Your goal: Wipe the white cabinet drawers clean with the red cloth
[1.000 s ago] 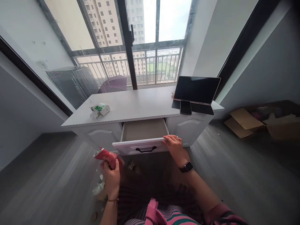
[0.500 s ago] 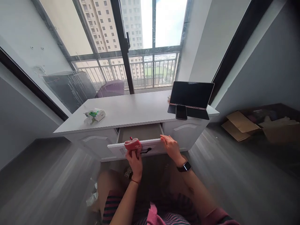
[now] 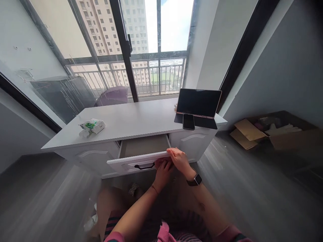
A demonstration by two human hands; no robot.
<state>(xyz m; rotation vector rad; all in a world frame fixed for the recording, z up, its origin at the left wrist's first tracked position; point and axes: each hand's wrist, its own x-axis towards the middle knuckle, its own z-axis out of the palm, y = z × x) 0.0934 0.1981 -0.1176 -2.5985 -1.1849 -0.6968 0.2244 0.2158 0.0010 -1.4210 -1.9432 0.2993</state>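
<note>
A white drawer (image 3: pixel 117 164) is pulled out from the cabinet, its grey inside showing, with a black handle (image 3: pixel 144 166) on its front. My left hand (image 3: pixel 163 174) presses a pinkish-red cloth (image 3: pixel 158 162) against the drawer front, right of the handle and just below the top edge. Most of the cloth is hidden under its fingers. At the drawer's right corner, my right hand (image 3: pixel 179 162), with a black watch on the wrist, holds the top edge. The fingers are bent over the rim, close to my left hand.
On the white cabinet top (image 3: pixel 131 117) stand a tissue pack (image 3: pixel 94 126) at left and a tablet (image 3: pixel 199 103) at right, a phone (image 3: pixel 188 121) before it. An open cardboard box (image 3: pixel 285 137) sits on the floor at right. Crumpled tissue (image 3: pixel 91 222) lies low at left.
My left hand has moved the cloth rightward along the drawer front, from the handle's left side to its right, and slightly down. My right hand stays on the corner. The view has shifted a little.
</note>
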